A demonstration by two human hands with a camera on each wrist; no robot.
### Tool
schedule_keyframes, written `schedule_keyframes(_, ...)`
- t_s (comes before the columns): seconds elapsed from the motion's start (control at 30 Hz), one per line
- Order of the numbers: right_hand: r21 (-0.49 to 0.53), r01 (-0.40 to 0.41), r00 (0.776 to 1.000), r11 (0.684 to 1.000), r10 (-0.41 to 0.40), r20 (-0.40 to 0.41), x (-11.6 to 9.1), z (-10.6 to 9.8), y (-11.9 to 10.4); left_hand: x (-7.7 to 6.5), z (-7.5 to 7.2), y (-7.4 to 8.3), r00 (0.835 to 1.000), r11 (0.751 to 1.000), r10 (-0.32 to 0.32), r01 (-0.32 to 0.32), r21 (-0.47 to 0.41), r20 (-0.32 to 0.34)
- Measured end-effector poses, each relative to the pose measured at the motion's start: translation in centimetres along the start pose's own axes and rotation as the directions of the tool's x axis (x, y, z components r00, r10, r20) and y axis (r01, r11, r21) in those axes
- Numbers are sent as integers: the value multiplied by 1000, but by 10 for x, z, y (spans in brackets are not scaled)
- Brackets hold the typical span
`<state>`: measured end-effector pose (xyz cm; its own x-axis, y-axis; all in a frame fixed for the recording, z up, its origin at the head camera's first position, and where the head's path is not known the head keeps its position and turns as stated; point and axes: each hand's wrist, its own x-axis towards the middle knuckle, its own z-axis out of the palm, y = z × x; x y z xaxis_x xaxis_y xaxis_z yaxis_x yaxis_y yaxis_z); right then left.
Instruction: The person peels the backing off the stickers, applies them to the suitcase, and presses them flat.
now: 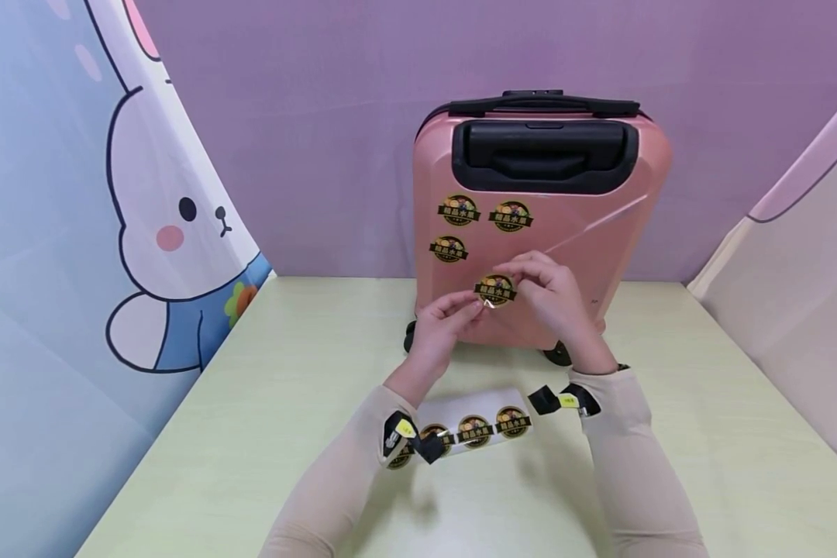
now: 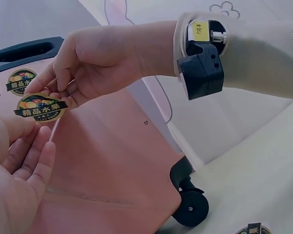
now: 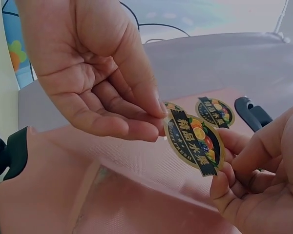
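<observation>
Sticker (image 1: pixel 495 290) above pale tabletop (image 1: pixel 251 434), purple backdrop (image 1: pixel 286 155)

The suitcase (image 1: pixel 551 232) stands on the table (image 1: pixel 251 403), before a curtain (image 1: pixel 321 155). Three stickers (image 1: pixel 511 216) are on its front, left, below its handle (image 1: pixel 544 143); before its lower front, between left hand (image 1: pixel 435 333) and right hand (image 1: pixel 549 294), another sticker (image 1: pixel 495 291). A sheet (image 1: pixel 470 403) lies before the suitcase.

Sticker sheet (image 1: pixel 469 404) partly behind left sleeve (image 1: pixel 342 480), right sleeve (image 1: pixel 631 465) cropped below
</observation>
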<state>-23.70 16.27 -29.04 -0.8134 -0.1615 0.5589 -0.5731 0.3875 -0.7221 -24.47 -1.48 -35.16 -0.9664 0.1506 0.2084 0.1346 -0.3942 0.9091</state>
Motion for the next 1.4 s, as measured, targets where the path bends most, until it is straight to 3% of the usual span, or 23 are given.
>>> schedule_keyframes(0.4,25,0,999,1000,1,-34,3,-4,-7,3,5,6,1000,998,25,-24,-51,5)
schedule_keyframes(0.73,119,-20,998,993,27,-59,4,-2,-12,5,8,13,999,994,47,-44,-100,19)
schedule_keyframes(1.4,248,18,996,969,5,-92,4,-1,-9,13,12,21,1000,994,-29,29,-101,6)
